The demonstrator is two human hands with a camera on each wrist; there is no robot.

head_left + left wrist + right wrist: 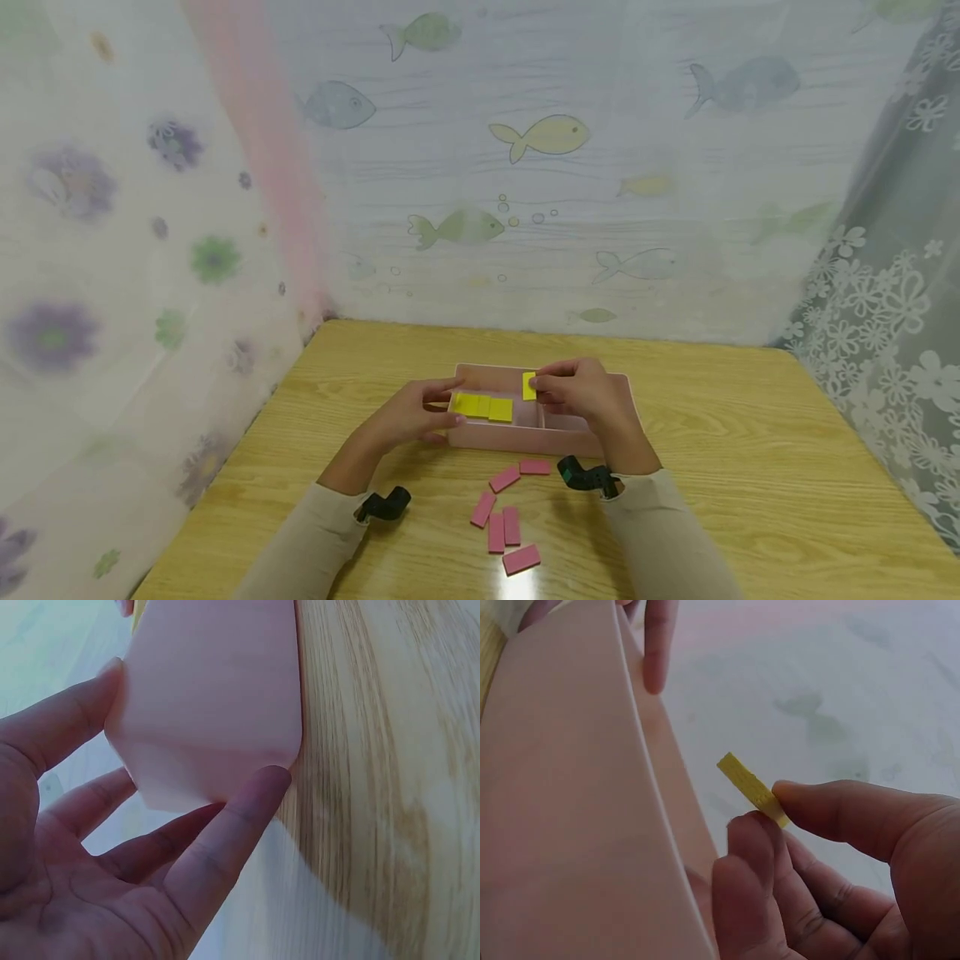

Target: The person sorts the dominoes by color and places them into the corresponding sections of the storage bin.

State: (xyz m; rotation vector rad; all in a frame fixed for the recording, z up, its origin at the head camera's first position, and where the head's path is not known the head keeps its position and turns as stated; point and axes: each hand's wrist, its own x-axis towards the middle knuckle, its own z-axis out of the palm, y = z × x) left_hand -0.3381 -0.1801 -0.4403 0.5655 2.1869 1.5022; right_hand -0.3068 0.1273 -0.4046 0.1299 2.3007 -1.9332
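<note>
A pale pink two-compartment box [495, 437] stands on the table, its long side toward me. My left hand [401, 417] grips the box's left end, thumb at the near rim and fingers spread around the end wall, as the left wrist view also shows. Between thumb and fingertips, my right hand [588, 392] pinches a small flat yellow domino block [528, 386] over the box, near the divider. In the right wrist view this block [746, 784] is seen edge-on above the rim. Several yellow domino blocks [501, 410] lie in a row in the left compartment. My right hand partly hides the right compartment.
Several pink domino blocks [521, 559] lie scattered on the wooden table [750, 467] in front of the box, between my forearms. Behind the table hangs a fish-patterned curtain [540, 275]. Flowered curtains flank it on both sides.
</note>
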